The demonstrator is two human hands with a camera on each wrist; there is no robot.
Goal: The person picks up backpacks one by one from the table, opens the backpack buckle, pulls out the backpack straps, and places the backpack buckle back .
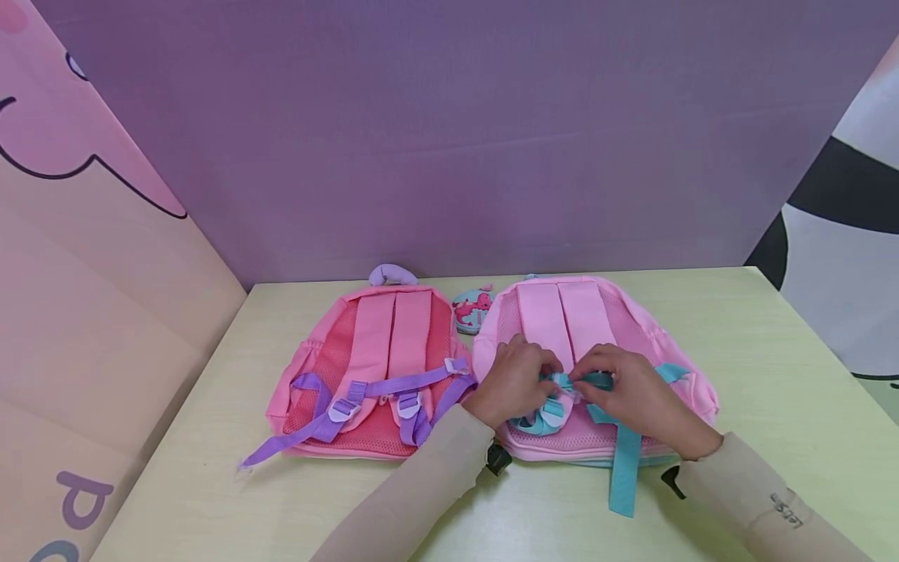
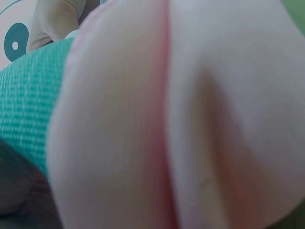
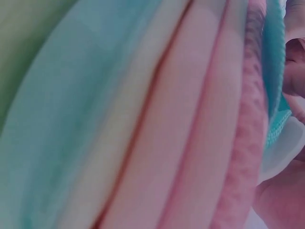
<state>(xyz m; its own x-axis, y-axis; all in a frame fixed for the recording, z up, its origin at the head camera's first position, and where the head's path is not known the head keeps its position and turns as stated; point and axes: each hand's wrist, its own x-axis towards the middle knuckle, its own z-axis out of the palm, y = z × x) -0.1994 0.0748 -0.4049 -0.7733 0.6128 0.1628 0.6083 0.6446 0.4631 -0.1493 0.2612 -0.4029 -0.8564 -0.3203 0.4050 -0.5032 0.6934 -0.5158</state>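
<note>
A light pink backpack (image 1: pixel 632 324) lies back panel up on the table, with teal webbing straps (image 1: pixel 623 472). Over its lower middle, my left hand (image 1: pixel 516 380) pinches a teal strap near a pale buckle (image 1: pixel 553 412). My right hand (image 1: pixel 635 394) meets it there, pinching teal webbing between thumb and fingers. One strap end hangs past the bag's bottom edge. The left wrist view is mostly blurred pink fabric (image 2: pixel 109 124) beside teal webbing (image 2: pixel 33 95). In the right wrist view, the bag's layered edge (image 3: pixel 157 124) hides most of the hand; a whitish plastic piece (image 3: pixel 285 148) shows by the fingers.
To the left lies a coral-pink backpack (image 1: pixel 330 332) with purple straps (image 1: pixel 414 382) and a lilac handle (image 1: pixel 392 274). A small teal-and-pink patterned item (image 1: pixel 472 311) sits between the bags. A purple panel (image 1: pixel 449 140) stands behind the pale table (image 1: pixel 211 468), printed panels at both sides.
</note>
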